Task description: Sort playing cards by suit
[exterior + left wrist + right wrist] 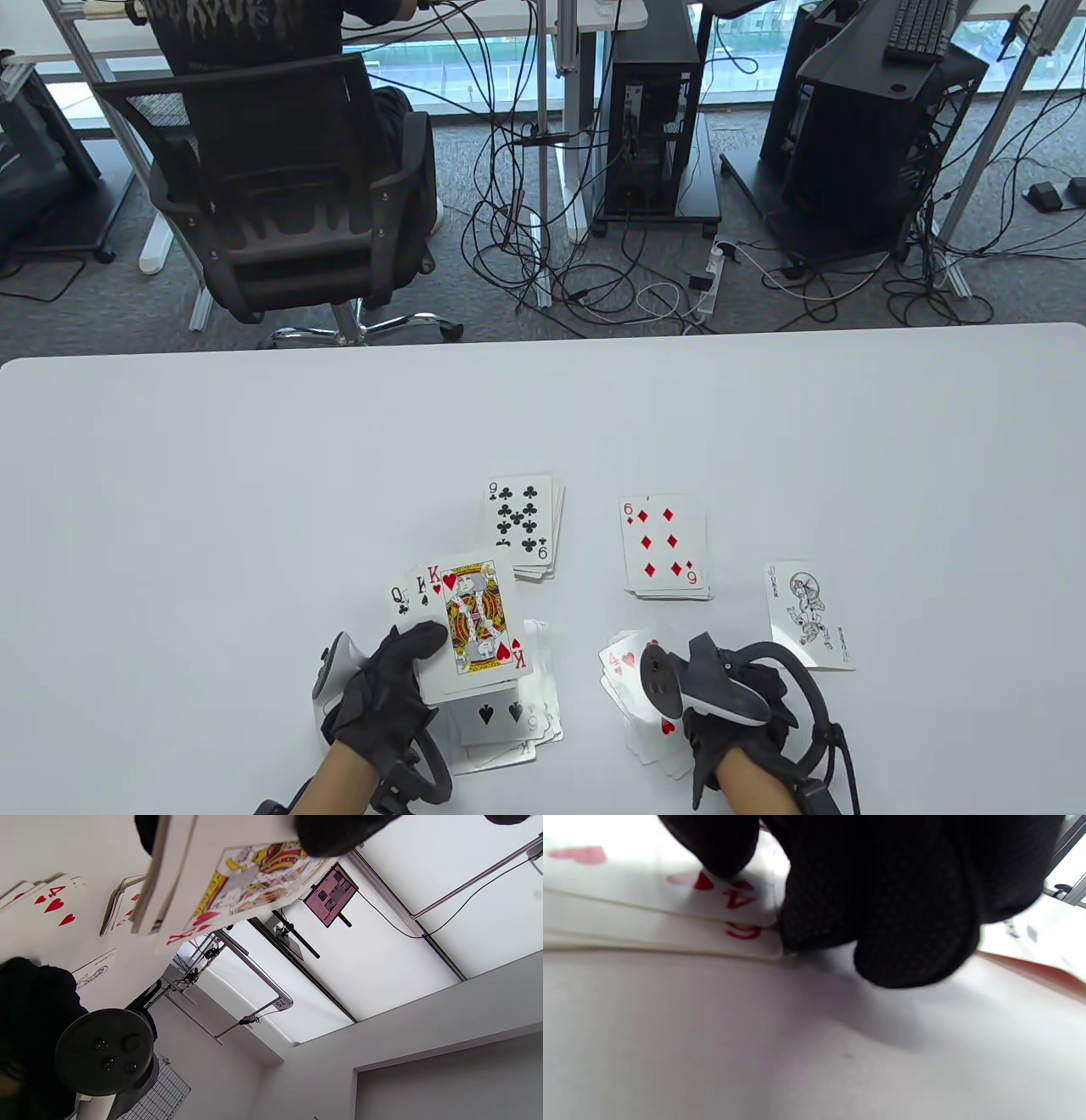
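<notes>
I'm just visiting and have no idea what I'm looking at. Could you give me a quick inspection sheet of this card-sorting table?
Surface: white table, bare at the far side.
Job's things: clubs pile topped by a nine; diamonds pile topped by a six; hearts pile showing a four; spades pile; joker lying alone at the right.
Clutter: nothing seen on the table.
Hands: left hand holds a fan of cards, king of hearts in front; right hand rests on the hearts pile, its fingers touching the edge.
Cables: tangled on the floor beyond the table.
Surroundings: office chair with a person seated, computer tower, desks.
</notes>
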`<control>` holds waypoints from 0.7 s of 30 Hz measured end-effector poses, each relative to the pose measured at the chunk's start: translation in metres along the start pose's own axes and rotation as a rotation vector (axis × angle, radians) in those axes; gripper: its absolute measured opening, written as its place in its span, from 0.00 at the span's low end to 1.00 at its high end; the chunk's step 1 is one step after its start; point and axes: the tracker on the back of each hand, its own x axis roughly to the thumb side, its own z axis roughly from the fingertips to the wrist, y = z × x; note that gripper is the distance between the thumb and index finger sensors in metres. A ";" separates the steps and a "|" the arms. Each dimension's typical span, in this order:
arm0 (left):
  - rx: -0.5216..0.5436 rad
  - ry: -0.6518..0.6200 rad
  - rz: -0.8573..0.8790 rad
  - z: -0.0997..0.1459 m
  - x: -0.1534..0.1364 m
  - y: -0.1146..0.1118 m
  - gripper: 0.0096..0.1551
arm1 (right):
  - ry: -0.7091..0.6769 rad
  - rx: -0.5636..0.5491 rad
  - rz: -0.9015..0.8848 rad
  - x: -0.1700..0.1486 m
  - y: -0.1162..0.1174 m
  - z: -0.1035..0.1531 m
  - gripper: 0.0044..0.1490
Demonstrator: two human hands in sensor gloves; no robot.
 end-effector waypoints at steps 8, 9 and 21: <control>-0.006 0.009 -0.009 -0.001 -0.001 -0.001 0.30 | -0.093 -0.315 -0.426 0.012 -0.051 0.007 0.35; -0.007 0.011 -0.011 -0.001 -0.001 -0.001 0.30 | -0.112 -0.357 -0.486 0.015 -0.054 0.008 0.35; -0.036 0.035 -0.038 -0.002 -0.006 -0.006 0.30 | -0.343 -0.413 -1.032 0.083 -0.066 0.002 0.50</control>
